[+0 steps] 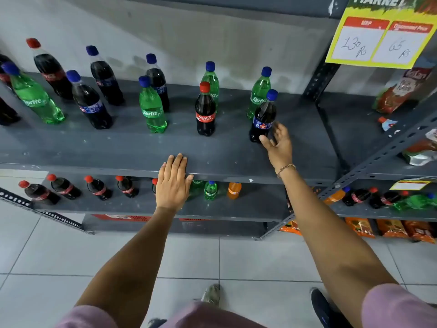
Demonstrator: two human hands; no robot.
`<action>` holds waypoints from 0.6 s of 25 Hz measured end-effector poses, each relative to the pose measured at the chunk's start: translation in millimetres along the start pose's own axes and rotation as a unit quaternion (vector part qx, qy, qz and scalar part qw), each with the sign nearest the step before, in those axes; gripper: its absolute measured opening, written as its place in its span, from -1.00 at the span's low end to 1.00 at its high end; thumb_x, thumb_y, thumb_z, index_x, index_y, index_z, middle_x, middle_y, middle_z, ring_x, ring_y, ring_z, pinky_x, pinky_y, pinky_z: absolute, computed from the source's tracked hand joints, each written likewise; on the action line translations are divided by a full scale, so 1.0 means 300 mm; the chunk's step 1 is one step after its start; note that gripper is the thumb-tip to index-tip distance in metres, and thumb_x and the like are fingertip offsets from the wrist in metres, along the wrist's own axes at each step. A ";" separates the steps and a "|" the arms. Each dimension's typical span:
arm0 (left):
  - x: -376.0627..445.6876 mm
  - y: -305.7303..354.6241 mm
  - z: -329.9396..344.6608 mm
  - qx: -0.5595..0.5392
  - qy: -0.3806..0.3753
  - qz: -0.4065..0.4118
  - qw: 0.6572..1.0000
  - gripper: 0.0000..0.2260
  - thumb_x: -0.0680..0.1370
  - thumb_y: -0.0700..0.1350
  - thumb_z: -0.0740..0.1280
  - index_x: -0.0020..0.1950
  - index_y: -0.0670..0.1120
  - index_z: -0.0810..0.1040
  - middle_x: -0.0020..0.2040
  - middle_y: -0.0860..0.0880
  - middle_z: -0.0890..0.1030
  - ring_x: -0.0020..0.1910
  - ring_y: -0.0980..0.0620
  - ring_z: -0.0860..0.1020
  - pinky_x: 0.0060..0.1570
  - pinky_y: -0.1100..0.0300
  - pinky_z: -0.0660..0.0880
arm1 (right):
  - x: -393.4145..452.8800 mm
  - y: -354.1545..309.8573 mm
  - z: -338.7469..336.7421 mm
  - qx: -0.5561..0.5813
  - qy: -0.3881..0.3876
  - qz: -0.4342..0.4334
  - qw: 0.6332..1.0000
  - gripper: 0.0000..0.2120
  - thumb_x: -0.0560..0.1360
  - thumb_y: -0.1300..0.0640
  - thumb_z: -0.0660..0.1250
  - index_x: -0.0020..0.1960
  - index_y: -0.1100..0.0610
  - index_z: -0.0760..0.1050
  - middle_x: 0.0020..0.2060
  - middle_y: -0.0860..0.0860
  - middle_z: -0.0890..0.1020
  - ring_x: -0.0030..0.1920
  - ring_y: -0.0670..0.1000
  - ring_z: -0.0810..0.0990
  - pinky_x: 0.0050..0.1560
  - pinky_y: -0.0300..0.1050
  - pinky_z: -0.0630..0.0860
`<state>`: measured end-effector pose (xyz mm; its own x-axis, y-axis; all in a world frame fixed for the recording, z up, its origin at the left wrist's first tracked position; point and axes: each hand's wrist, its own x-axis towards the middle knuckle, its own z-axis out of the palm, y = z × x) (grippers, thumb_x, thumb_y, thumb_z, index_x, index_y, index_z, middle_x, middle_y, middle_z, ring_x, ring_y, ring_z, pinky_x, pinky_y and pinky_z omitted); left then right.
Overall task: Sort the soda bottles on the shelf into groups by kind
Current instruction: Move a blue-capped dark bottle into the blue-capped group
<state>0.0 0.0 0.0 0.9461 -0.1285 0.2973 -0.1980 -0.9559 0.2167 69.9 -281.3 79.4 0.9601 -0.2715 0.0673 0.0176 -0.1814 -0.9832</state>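
Left hand [173, 183] lies flat, fingers together, on the front edge of the grey metal shelf [118, 147], holding nothing. Right hand [279, 144], fingers spread, touches the dark blue-capped plastic cola bottle [263, 119], upright at the shelf's right end. Behind it stands a green Sprite bottle [259, 93].

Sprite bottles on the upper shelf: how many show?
4: one far left, one centre-left in front, one behind the Coca-Cola bottle, one behind the dark bottle by the right hand. More may sit beyond the left edge.
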 end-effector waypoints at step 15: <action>-0.009 -0.261 -0.138 0.015 -0.014 0.036 0.999 -0.47 0.65 0.07 -0.11 0.40 -0.22 0.38 0.40 -0.15 0.42 0.43 -0.10 0.28 0.45 0.07 0.04 | -0.165 -0.015 0.166 -0.037 -0.009 0.004 0.999 -0.54 0.34 0.23 0.47 0.21 0.18 0.46 0.07 0.10 0.61 0.00 -0.10 0.58 -0.04 -0.41 0.53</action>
<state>2.3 86.0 20.6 0.9367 -0.2047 0.2840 -0.2589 -0.9512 0.1682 36.2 -220.0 72.0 0.9647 -0.2572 0.0558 -0.0102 -0.2483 -0.9686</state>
